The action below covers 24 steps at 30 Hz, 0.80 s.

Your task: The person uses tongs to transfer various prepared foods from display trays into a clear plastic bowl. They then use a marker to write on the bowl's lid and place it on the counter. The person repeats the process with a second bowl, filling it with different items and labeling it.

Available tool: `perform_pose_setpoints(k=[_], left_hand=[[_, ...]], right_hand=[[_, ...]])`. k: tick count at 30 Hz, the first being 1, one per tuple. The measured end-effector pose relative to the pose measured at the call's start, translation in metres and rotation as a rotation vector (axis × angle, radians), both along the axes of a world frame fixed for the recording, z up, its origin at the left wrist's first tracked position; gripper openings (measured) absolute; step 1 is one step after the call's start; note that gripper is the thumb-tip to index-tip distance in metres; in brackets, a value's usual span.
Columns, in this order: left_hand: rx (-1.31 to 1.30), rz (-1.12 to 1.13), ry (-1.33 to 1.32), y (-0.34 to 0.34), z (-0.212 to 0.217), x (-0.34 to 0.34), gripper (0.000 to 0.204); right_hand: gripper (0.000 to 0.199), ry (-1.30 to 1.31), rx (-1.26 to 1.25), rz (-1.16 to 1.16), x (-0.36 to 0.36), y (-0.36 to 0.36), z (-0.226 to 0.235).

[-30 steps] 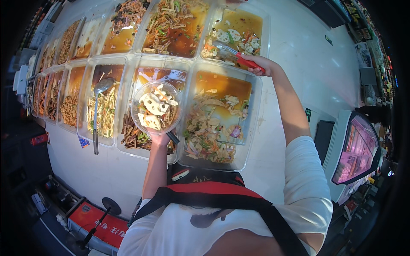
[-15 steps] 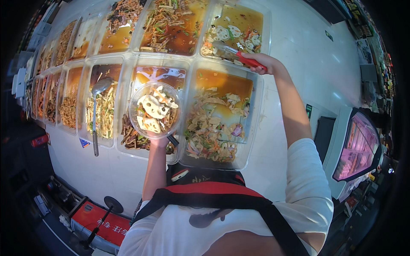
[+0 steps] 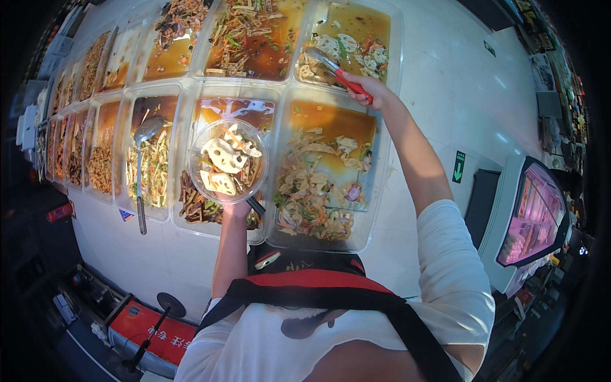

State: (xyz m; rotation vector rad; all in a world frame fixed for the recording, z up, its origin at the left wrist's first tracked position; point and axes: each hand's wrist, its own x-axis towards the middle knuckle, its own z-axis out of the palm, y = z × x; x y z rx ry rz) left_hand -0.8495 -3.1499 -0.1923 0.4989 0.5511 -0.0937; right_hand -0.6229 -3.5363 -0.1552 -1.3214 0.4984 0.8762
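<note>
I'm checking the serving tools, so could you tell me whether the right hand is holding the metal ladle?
No, the right hand grips red-handled tongs over the far tray, while the ladle lies untouched in another tray.

We spot a small green sign w/ white arrow right of centre on the white surface. Pink-lit screen, dark frame, at right edge. Red rectangular label w/ white marks lower left. Small blue-white triangular label left of centre.

Scooping lotus root at the salad bar

Left hand holds a clear bowl of lotus slices up over the nearest trays. Beyond the bowl and off to the right, the right hand has its grip closed on red-handled tongs dipped into the far lotus root tray.
</note>
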Motion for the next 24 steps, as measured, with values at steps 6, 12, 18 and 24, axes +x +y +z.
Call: perform_pose_setpoints(k=[6, 12, 18, 24], left_hand=[[0.459, -0.076, -0.061, 0.000, -0.013, -0.004, 0.068], [-0.468, -0.113, -0.213, 0.004, -0.008, 0.005, 0.065], [-0.604, -0.238, -0.245, -0.013, -0.015, 0.030, 0.081], [-0.318, -0.283, -0.051, -0.056, 0.009, 0.069, 0.079]], right_hand=[[0.029, -0.159, -0.059, -0.009, -0.013, -0.006, 0.004], [0.030, -0.264, -0.137, -0.090, -0.032, -0.012, 0.042], [0.043, -0.375, -0.177, -0.056, -0.056, -0.026, 0.104], [0.049, -0.419, -0.191, 0.119, -0.099, -0.002, 0.182]])
